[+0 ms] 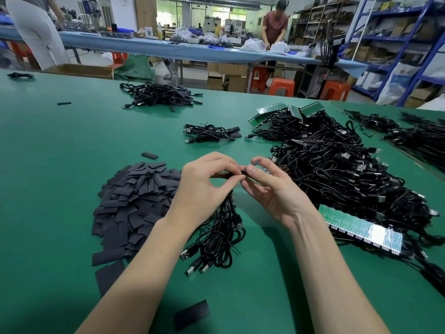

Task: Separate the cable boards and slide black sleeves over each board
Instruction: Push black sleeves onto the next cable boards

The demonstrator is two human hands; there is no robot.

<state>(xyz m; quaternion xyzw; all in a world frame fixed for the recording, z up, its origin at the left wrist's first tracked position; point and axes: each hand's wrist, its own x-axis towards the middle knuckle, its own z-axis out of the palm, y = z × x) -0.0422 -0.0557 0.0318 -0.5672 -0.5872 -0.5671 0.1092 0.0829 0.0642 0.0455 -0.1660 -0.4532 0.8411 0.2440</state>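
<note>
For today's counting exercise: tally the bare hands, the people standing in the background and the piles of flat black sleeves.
Bare hands: 2 (left hand, right hand)
People standing in the background: 2 (one, another)
Pile of flat black sleeves: 1
Total: 5

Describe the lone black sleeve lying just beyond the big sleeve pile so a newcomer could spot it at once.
Start at the big heap of black sleeves on the green table, left of the left hand. Look just past the heap's far edge: one sleeve lies flat there by itself, clear of the pile, unlike those stacked together.
</note>
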